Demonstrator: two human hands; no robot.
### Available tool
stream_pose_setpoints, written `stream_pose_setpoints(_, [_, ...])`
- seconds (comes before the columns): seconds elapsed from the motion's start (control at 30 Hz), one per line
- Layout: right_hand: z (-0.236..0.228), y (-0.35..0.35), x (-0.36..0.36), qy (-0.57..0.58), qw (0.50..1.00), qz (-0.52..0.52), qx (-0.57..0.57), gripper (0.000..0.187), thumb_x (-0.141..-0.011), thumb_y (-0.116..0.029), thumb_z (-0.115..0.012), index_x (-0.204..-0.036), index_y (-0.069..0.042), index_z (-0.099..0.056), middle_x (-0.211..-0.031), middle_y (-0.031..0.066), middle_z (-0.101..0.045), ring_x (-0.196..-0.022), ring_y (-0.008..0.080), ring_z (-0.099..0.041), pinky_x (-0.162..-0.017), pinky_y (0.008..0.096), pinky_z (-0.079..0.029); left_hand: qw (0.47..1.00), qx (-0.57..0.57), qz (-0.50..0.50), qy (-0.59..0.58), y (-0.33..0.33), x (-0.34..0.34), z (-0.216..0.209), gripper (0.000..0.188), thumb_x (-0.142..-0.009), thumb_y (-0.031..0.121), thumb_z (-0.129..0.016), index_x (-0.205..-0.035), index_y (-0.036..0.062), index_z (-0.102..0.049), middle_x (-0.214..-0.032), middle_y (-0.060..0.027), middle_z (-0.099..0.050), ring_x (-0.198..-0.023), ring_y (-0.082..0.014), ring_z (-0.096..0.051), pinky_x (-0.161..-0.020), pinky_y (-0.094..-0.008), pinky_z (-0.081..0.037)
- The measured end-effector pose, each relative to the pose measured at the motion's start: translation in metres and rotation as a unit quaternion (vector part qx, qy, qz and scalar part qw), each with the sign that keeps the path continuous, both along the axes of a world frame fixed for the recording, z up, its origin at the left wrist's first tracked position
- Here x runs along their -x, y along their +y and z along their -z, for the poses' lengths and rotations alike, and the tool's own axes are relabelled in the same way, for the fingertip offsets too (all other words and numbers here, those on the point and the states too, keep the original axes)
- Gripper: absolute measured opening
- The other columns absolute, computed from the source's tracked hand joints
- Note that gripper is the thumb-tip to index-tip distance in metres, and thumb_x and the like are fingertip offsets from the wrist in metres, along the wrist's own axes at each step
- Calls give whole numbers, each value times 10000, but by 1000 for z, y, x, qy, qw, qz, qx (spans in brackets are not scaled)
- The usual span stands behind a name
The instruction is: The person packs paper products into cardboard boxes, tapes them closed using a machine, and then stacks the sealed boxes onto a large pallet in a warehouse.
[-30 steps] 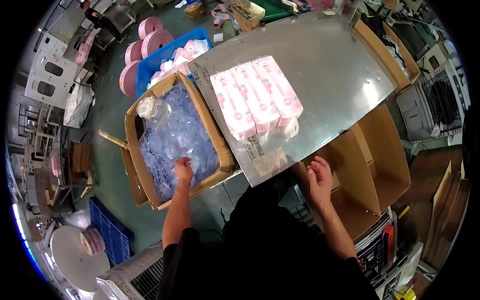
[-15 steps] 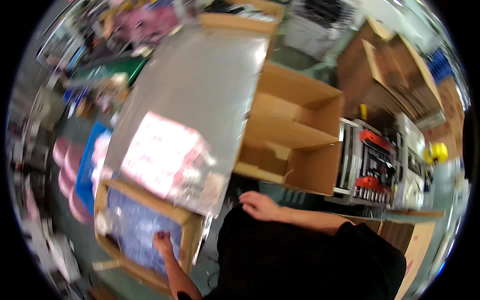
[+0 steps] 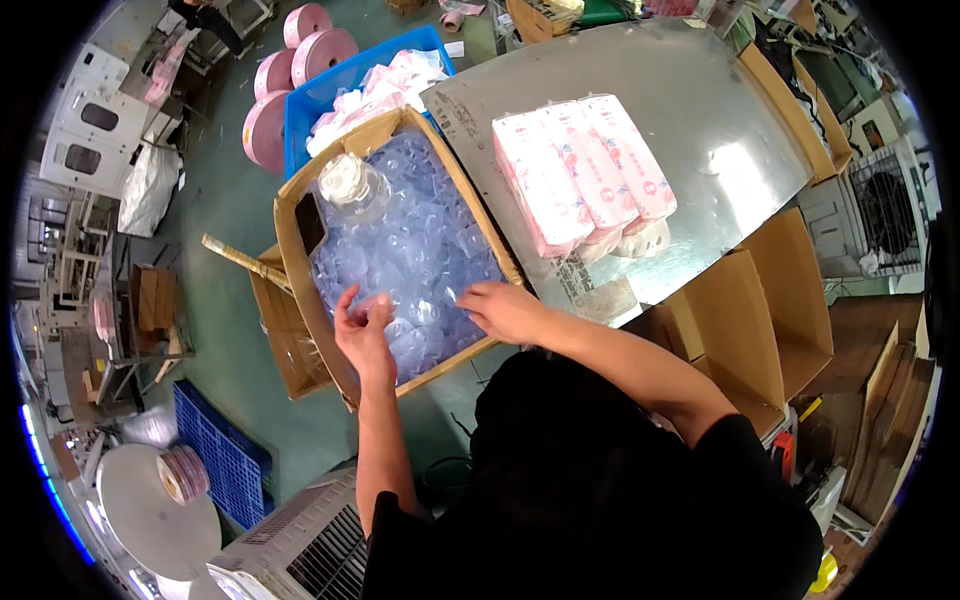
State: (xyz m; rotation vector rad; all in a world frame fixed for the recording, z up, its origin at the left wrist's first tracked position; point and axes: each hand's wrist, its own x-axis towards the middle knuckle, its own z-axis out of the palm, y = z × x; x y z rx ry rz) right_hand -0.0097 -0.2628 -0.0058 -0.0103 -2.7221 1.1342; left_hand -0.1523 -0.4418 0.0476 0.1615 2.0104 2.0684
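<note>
A cardboard box (image 3: 290, 225) full of clear bluish plastic pieces (image 3: 425, 215) lies in front of me. Over its near left part hovers my left hand (image 3: 365, 335), thumb and fingers apart, nothing visible in it. My right hand (image 3: 505, 312) is at the box's near right side, thumb and fingertips pinched together above the pieces; whatever they hold is too small to make out. A clear plastic jar with a white top (image 3: 345, 182) stands among the pieces at the far left corner.
Right of the box, a metal table (image 3: 700, 120) bears pink-and-white packs (image 3: 585, 175) side by side. Open cardboard cartons (image 3: 735, 315) adjoin it. A blue crate (image 3: 300, 120) of pink wrap and several pink rolls (image 3: 325, 55) lie beyond the box; a blue pallet (image 3: 215, 450) lies left.
The view has swung left, bringing the box nearer the middle. My right hand has come from beside the table to the box; my left hand stays over the pieces, its fingers now spread.
</note>
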Motion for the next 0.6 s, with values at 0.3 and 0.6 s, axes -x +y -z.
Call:
stream_pose_setpoints(0.3, [41, -3, 53, -273, 923, -176, -205, 162, -858, -114, -575, -953, -87, -703, -972, 114, -693, -981, 311, -654, -815, 440, -525, 984, 71, -158, -51, -96, -43, 45, 347, -813, 104, -776, -1077, 7, -572, -850, -34, -585, -723, -111, -577, -617, -238, -480])
stream_pose_setpoints(0.6, [-16, 7, 27, -124, 810, 111, 563, 206, -931, -196, -635, -1028, -13, -642, -1068, 78, -644, -926, 189, -660, -771, 318, -505, 992, 48, -104, -48, -52, -43, 37, 308, -852, 96, -739, -1082, 24, -548, -865, -20, -597, -714, -90, -557, -632, -235, -459])
